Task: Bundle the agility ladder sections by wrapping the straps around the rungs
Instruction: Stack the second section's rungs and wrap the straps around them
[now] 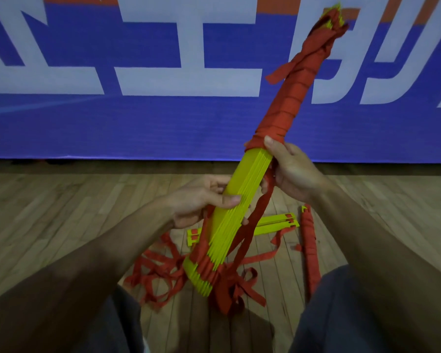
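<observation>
A long stack of yellow ladder rungs stands tilted, its lower end near the floor between my knees and its top leaning up to the right. Red strap is wound tightly round its upper half. My left hand grips the bare yellow middle of the stack, thumb across the front. Just below the wound part, my right hand holds the stack's right edge and a loose red strap that hangs down from it. More red straps lie tangled round the bundle's lower end.
Behind the stack, loose yellow rungs lie flat on the wooden floor. A finished red-wrapped bundle lies to the right, by my right knee. A blue and white banner closes off the far side.
</observation>
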